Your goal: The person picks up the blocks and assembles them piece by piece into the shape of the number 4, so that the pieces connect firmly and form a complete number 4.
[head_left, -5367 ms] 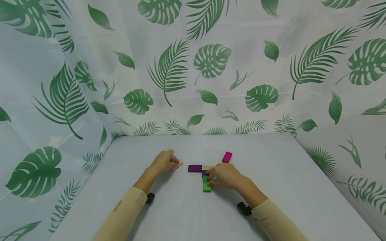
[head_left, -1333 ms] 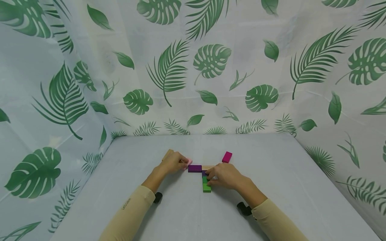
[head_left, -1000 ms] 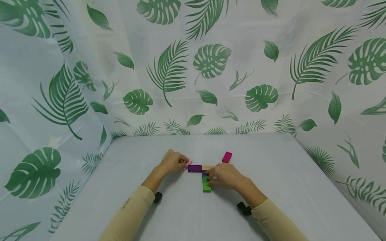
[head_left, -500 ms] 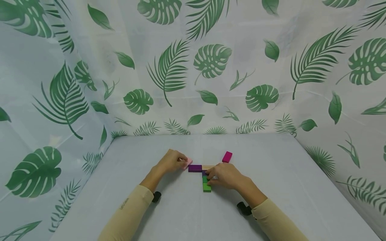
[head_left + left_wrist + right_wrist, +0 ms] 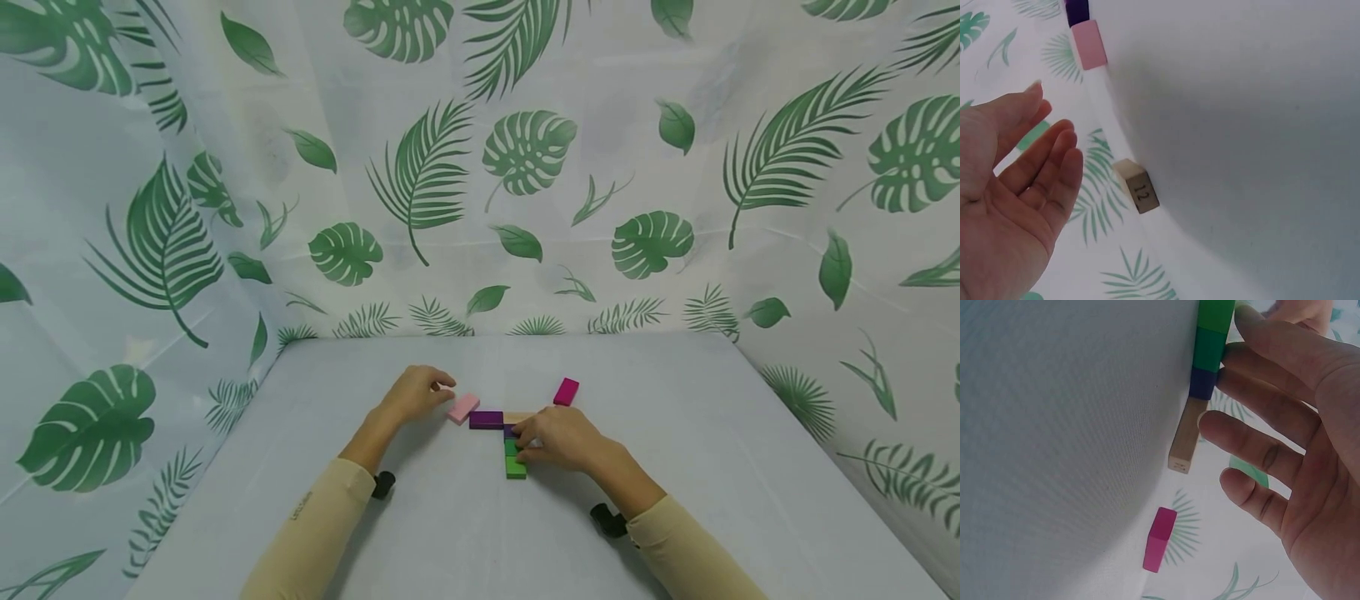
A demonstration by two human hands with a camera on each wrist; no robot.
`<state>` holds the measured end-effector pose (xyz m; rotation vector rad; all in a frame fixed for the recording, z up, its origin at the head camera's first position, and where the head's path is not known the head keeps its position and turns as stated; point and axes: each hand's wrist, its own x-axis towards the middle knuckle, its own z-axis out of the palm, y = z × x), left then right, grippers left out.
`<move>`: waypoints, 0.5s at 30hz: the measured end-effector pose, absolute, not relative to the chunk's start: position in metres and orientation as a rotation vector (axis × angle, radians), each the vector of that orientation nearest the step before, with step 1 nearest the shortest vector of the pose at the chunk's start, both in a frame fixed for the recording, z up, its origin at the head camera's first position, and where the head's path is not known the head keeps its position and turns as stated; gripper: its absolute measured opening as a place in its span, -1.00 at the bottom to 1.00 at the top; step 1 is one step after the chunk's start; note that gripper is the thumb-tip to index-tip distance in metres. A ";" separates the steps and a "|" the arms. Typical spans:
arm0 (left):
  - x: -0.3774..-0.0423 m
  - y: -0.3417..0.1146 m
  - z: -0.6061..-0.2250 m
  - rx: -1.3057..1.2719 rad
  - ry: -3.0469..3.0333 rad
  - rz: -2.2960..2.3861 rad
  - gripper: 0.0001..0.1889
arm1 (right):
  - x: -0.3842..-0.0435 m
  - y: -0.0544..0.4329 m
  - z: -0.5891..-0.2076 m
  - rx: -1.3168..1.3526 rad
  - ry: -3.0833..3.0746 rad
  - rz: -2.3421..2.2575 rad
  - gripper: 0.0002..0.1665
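Observation:
Bare domino-like blocks lie on the white table. My left hand point(image 5: 415, 393) hovers just left of a pink block point(image 5: 464, 408), fingers parted and apart from it. The pink block lies slanted near the left end of a purple block point(image 5: 486, 420). That purple block meets a plain wooden block point(image 5: 517, 417), partly hidden by my right hand point(image 5: 562, 437). The fingertips of my right hand touch the column below: dark blue point(image 5: 1203, 384), dark green point(image 5: 1209, 349) and light green blocks point(image 5: 515, 468). In the left wrist view stands a wooden block marked 12 point(image 5: 1142, 189), hidden in the head view.
A magenta block point(image 5: 566, 392) lies beyond the right hand, apart from the others. A leaf-print curtain point(image 5: 525, 250) encloses the table's back and sides. Each wrist carries a small black camera point(image 5: 383, 485).
Since the earliest frame, my left hand has slid the pink block rightward toward the purple one. In the last half second it has let go and drawn back left. The right hand stays put.

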<state>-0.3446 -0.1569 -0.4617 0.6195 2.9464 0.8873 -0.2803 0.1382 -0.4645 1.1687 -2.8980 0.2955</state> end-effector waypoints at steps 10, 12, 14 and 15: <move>-0.349 -0.171 -0.464 0.500 3.013 0.984 -0.74 | -0.281 0.139 -0.466 1.160 -2.901 0.296 -0.67; -0.350 -0.175 -0.465 0.486 3.040 1.004 -0.74 | -0.281 0.139 -0.466 1.160 -2.898 0.298 -0.67; -0.350 -0.178 -0.467 0.460 3.053 1.019 -0.74 | -0.281 0.139 -0.466 1.160 -2.897 0.298 -0.67; -0.351 -0.180 -0.468 0.447 3.058 1.019 -0.74 | -0.281 0.139 -0.466 1.160 -2.896 0.297 -0.67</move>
